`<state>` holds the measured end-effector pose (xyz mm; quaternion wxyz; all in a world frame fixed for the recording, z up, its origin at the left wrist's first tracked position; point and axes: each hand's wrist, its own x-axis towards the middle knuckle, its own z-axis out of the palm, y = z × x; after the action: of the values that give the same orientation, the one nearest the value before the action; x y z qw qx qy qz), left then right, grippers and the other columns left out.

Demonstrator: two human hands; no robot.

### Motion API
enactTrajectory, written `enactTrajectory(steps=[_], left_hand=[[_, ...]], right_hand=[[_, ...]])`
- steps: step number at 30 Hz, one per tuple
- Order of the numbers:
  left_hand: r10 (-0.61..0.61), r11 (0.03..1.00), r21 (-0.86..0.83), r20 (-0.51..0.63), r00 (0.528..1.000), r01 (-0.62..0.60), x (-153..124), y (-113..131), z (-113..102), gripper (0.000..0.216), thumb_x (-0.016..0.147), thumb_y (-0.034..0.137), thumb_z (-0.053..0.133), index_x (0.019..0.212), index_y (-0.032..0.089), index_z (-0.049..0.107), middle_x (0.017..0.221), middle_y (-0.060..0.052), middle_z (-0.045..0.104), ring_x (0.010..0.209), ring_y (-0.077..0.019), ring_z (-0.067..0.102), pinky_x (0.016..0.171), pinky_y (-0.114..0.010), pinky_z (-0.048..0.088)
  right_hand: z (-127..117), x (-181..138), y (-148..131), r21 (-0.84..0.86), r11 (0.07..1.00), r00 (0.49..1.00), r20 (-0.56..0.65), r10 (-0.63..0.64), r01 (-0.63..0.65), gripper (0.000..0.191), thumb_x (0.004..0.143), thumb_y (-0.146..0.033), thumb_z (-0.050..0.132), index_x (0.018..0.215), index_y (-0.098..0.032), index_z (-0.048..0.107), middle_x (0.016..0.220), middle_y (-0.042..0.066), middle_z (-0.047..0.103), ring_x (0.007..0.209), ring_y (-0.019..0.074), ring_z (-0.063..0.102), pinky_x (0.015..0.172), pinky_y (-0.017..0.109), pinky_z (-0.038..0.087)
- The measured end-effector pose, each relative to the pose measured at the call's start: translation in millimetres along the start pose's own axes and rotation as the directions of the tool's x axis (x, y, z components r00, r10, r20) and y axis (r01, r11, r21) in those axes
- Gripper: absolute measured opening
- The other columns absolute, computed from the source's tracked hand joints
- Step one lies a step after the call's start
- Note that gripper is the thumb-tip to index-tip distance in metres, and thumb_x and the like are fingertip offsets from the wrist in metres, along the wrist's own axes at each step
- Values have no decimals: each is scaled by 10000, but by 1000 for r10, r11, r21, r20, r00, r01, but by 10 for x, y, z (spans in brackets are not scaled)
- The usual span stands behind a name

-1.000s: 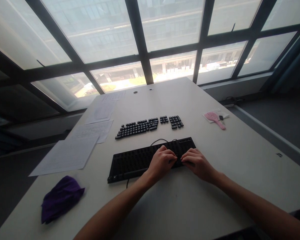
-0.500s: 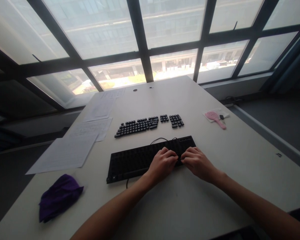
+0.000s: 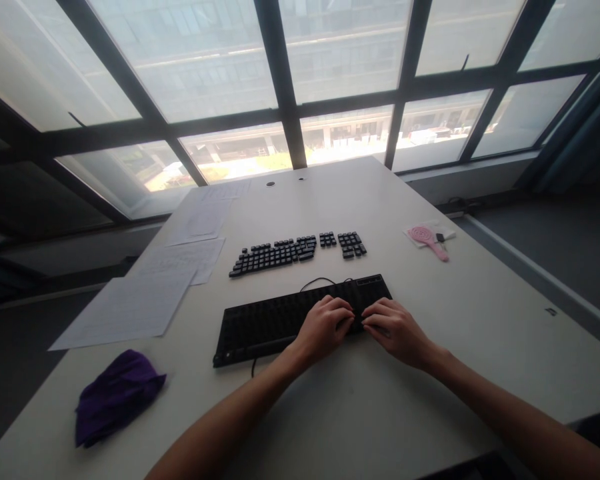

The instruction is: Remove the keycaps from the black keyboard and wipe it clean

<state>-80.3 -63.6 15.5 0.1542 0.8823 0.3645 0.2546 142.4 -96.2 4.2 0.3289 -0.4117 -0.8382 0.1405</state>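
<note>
A black keyboard base (image 3: 265, 323) with its keycaps off lies at a slant on the white table. Over its right part, my left hand (image 3: 329, 321) is bent, with thumb and fingertips drawn together in a pinch. My right hand (image 3: 394, 327) faces it a short gap away, in a similar pinch at the keyboard's right end. Anything between the fingertips is too small and dark to make out. Beyond the base, loose black keycaps (image 3: 275, 256) lie in keyboard order, with smaller groups to their right.
A purple cloth (image 3: 119, 398) lies crumpled at the near left, below several printed sheets (image 3: 125, 307). On the right are a pink hairbrush (image 3: 429, 241) on clear plastic and a small dark mark (image 3: 551, 311). The keyboard's cable (image 3: 317, 279) loops behind it. Windows border the far table edge.
Both hands have stayed over the keyboard's right end. Their thumbs have shifted slightly and show more below the fingers. The view has tilted a little.
</note>
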Motion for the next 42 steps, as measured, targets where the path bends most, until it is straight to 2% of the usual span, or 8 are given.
enactTrajectory(steps=[3, 7, 14, 22, 27, 34, 38, 42], left_hand=[[-80, 997, 2, -65, 995, 80, 239, -122, -77, 184, 932, 255, 597, 1069, 232, 717, 1033, -44, 706, 962, -197, 603, 902, -341, 490], [-164, 973, 145, -113, 980, 180, 754, -415, -71, 207, 914, 270, 630, 1087, 216, 732, 1051, -51, 701, 996, -213, 594, 948, -352, 463], [-180, 937, 285, -108, 978, 204, 1300, -719, 221, 156, 868, 211, 683, 994, 205, 776, 989, -83, 654, 965, -242, 546, 862, -361, 472], [-150, 942, 290, -91, 984, 170, 1242, -779, 317, 155, 872, 180, 666, 959, 220, 787, 1065, -93, 662, 985, -249, 518, 854, -372, 465], [-141, 957, 246, -58, 988, 151, 1229, -763, 308, 172, 878, 165, 648, 922, 236, 798, 954, -69, 740, 879, -228, 547, 845, -376, 467], [-209, 963, 156, -96, 973, 222, 1198, -623, 190, 128, 827, 180, 715, 910, 224, 802, 898, -66, 766, 849, -225, 614, 857, -375, 478], [-220, 972, 61, -106, 970, 228, 941, -327, 98, 116, 820, 229, 734, 920, 240, 792, 902, -28, 770, 845, -207, 649, 860, -360, 480], [-180, 970, -172, -46, 983, 169, 565, 20, 103, 118, 785, 220, 773, 896, 259, 785, 895, 7, 767, 802, -175, 650, 905, -363, 464]], right_hand=[[-60, 148, 109, 70, 992, 985, -127, 113, -105, 141, 931, -190, 567, 964, -216, 702, 916, 64, 704, 873, 219, 618, 805, 370, 507], [-104, 587, 491, -57, 969, 950, -221, 220, -238, 193, 926, -186, 548, 1015, -193, 719, 927, 69, 689, 914, 229, 616, 849, 354, 491], [18, 1234, 1053, -347, 898, 963, -83, 258, -270, 187, 918, -194, 592, 1006, -200, 758, 988, 94, 656, 990, 237, 566, 860, 323, 472], [83, 1276, 1152, -378, 897, 972, -34, 234, -230, 147, 880, -161, 643, 908, -183, 786, 990, 126, 648, 984, 268, 529, 850, 356, 482], [34, 1280, 1137, -361, 921, 987, 14, 162, -146, 139, 848, -140, 673, 793, -195, 789, 1003, 109, 688, 988, 274, 521, 841, 374, 461], [-50, 1352, 1085, -301, 950, 992, 76, 105, -77, 108, 799, -110, 718, 776, -198, 776, 835, 68, 740, 937, 246, 587, 866, 368, 432], [-194, 1078, 930, -232, 964, 992, -16, 129, -129, 88, 847, -148, 671, 862, -185, 750, 885, 70, 738, 921, 228, 617, 863, 366, 460], [-325, 468, 681, 162, 976, 977, -134, 166, -143, 83, 866, -180, 640, 892, -202, 716, 914, 61, 727, 874, 214, 662, 818, 365, 525]])
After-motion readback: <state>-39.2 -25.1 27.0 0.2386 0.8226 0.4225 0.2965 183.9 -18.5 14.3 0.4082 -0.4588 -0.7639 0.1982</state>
